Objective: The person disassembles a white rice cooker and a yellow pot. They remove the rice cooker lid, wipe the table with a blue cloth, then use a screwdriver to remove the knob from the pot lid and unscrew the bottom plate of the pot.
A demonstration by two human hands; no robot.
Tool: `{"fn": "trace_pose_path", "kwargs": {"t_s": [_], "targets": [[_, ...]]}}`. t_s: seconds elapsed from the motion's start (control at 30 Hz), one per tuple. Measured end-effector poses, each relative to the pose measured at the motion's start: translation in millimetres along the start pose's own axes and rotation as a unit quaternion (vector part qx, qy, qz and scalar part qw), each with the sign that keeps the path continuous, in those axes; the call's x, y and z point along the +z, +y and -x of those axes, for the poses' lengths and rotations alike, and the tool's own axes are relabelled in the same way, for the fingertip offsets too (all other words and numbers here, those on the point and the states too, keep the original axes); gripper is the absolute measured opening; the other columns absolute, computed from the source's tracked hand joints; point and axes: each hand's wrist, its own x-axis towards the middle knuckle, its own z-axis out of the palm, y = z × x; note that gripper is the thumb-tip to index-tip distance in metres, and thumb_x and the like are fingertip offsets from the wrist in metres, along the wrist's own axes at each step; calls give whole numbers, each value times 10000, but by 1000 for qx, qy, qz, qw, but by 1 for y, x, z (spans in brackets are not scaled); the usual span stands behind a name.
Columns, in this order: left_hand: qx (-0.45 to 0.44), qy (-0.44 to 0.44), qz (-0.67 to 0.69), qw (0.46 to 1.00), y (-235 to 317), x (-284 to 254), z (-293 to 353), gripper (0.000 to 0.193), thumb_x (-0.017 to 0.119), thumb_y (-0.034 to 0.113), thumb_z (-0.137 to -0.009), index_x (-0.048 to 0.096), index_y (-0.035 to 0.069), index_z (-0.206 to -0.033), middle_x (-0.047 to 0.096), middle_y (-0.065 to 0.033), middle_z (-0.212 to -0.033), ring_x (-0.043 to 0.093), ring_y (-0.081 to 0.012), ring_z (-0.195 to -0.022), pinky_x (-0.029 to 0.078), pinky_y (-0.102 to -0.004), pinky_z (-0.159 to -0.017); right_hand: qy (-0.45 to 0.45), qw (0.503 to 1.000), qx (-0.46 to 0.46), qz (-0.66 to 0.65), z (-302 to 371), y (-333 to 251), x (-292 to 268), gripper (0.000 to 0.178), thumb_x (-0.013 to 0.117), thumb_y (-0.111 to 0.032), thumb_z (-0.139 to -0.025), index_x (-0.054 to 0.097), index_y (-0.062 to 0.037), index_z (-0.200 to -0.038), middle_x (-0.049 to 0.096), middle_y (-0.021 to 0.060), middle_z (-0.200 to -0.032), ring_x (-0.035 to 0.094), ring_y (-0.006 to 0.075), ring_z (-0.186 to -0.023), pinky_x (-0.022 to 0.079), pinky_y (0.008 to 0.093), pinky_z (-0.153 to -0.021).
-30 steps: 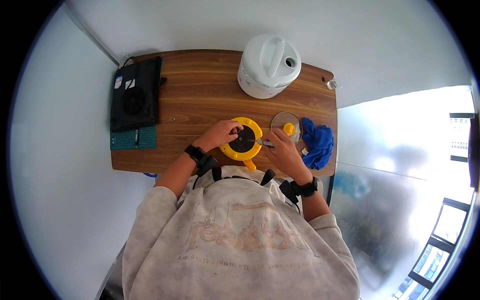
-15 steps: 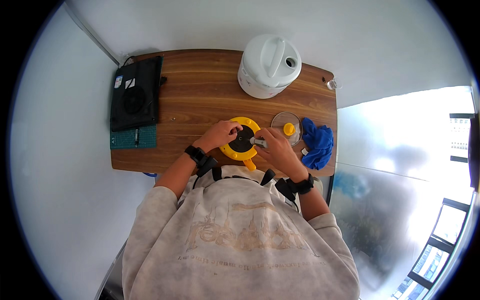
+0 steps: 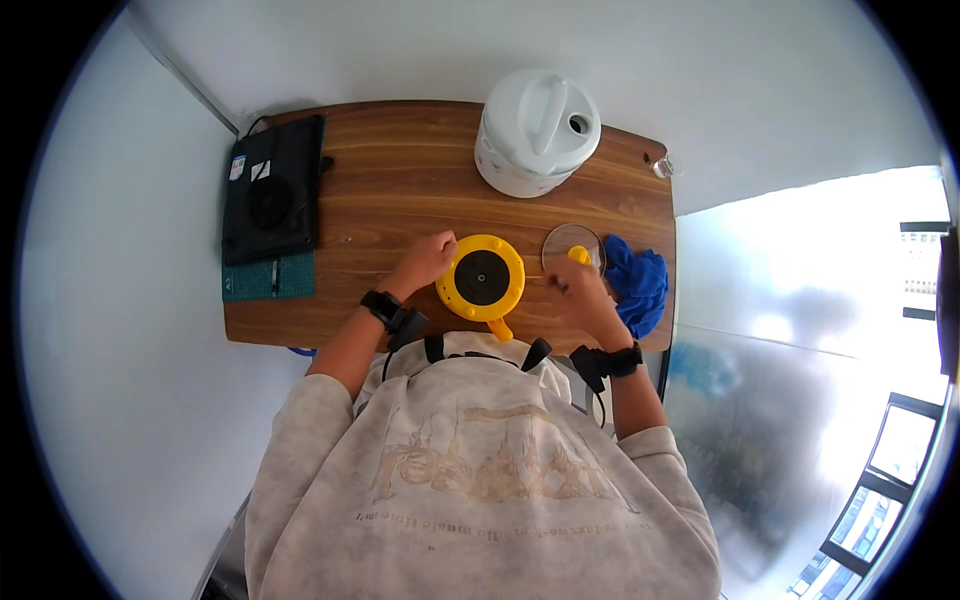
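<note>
A round yellow pan (image 3: 513,262) lies bottom up near the table's front edge, its black disc facing me with a small hole or screw in the centre. Its short yellow handle (image 3: 500,329) points toward my body. At the pan's left rim is my left hand (image 3: 428,262), fingers curled closed; anything inside them is hidden. To the right of the pan and apart from it, my right hand (image 3: 588,295) is blurred and closed around a small grey-white tool (image 3: 561,285), mostly hidden. Just beyond that hand lies a glass lid (image 3: 556,241) with a yellow knob (image 3: 578,254).
A blue cloth (image 3: 637,285) is bunched at the right edge. Farther back stands a white lidded container (image 3: 535,130). At the left, a black flat appliance (image 3: 270,190) overlaps a green cutting mat (image 3: 292,275). A small clear glass (image 3: 665,167) sits at the back right corner.
My right hand has moved right, taking the grey-white tool away from the pan's centre. My left hand has drawn back left from the black disc to the rim.
</note>
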Motion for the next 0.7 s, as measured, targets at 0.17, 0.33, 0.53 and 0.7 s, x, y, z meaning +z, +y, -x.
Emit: {"fn": "trace_pose_path", "kwargs": {"t_s": [0.17, 0.33, 0.53, 0.7], "targets": [[-40, -9, -45, 998, 10, -1, -1, 255, 586, 275, -984, 596, 23, -944, 696, -202, -832, 679, -383, -778, 530, -452, -691, -199, 977, 55, 46, 22, 39, 51, 230, 632, -163, -880, 723, -65, -1068, 719, 179, -890, 671, 385, -783, 546, 428, -724], [-33, -9, -65, 997, 4, 7, 3, 300, 665, 312, -959, 551, 43, -1028, 696, -200, -903, 678, -379, -831, 536, -450, -718, -246, 966, 75, 42, 26, 42, 69, 287, 631, -193, -888, 727, -99, -1141, 737, 161, -1034, 689, 363, -903, 550, 439, -798], [-16, 4, -73, 997, -7, 14, 3, 318, 662, 280, -967, 505, 42, -1108, 681, -226, -985, 669, -416, -906, 534, -474, -772, -264, 964, 30, 22, 28, 63, 84, 310, 697, -167, -855, 735, -118, -1158, 736, 130, -1090, 693, 330, -957, 542, 410, -835], [-19, -9, -75, 997, -13, 16, 0, 329, 615, 289, -1001, 496, 30, -1165, 677, -261, -1055, 671, -427, -965, 534, -475, -804, -294, 956, 2, 16, 25, 70, 92, 344, 743, -142, -833, 737, -122, -1176, 730, 116, -1118, 686, 314, -1008, 532, 406, -871]]}}
